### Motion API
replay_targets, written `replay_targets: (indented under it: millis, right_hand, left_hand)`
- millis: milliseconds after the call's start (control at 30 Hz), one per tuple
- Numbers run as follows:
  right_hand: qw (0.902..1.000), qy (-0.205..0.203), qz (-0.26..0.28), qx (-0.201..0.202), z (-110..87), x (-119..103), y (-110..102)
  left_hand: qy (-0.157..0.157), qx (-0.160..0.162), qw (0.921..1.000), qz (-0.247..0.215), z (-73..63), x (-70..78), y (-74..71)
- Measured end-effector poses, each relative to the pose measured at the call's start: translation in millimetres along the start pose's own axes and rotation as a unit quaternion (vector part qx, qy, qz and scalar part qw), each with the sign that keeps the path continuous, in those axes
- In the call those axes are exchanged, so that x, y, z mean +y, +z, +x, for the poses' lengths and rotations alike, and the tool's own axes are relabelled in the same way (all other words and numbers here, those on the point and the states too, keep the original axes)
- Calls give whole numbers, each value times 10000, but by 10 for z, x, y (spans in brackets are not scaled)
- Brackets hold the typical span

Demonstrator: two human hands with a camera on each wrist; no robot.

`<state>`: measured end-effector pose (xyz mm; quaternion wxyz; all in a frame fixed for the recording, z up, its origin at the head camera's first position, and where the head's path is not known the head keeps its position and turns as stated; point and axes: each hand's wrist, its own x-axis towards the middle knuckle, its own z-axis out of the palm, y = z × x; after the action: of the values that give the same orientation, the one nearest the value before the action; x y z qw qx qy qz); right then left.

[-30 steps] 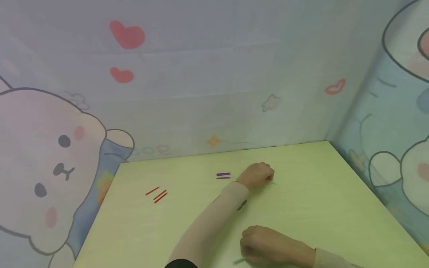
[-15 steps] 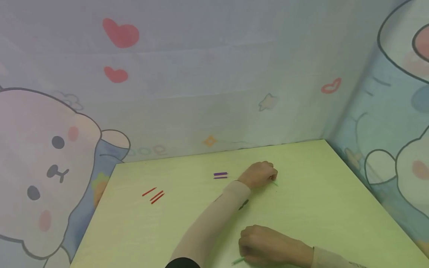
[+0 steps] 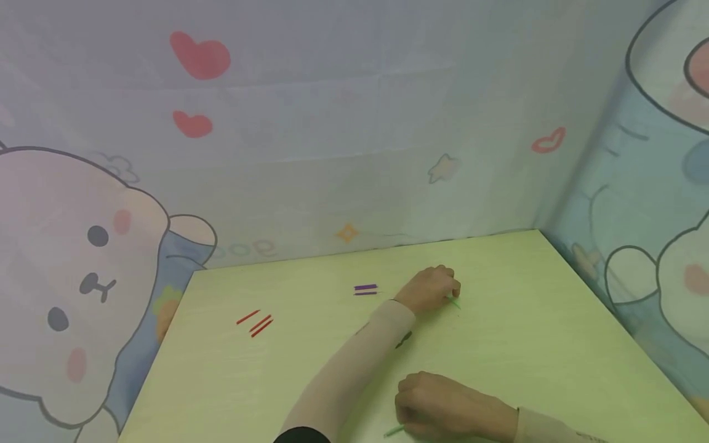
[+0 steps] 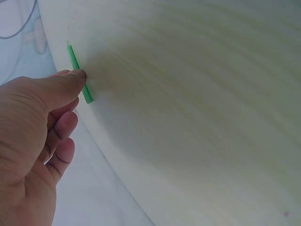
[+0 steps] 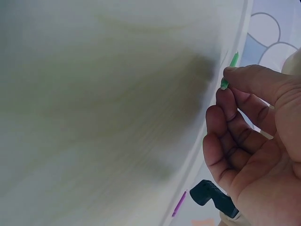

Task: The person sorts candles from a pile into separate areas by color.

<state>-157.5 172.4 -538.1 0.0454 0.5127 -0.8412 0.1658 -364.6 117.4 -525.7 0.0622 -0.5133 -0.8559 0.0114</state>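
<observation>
In the head view my left hand reaches far across the table, at the right of the purple candles. Its thumb and forefinger pinch a thin green candle, wick end outward, close over the tabletop in the left wrist view; the other fingers are loosely curled. Nearer the front, my right hand holds a second green candle, whose end sticks out at the left of the fist. The right wrist view shows that green candle between thumb and forefinger, its middle hidden by the thumb.
Several thin candles lie on the yellow-green table: red candles side by side at the left, purple candles in the middle back. A cartoon-printed cloth stands behind the table and at its sides.
My left hand has shifted slightly right, and its green candle has turned to point more toward the front. My right hand stays in place. The head view has swung a little.
</observation>
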Motion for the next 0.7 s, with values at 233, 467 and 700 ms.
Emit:
replay_targets:
  millis: [233,467,700]
  right_hand:
    - [9999,-29,-102,-68,39,28,-7]
    - [9999,-52,-60,-79,72,20,-10]
    - [10000,39,-46,-21,86,47,-10]
  left_hand:
    - [22,-16,10000,-34,-59,-6,-55]
    - [-69,-102,9999,-49,-113,-29,-88]
    - [-202,-15,9997,-156,-211,-112,-155]
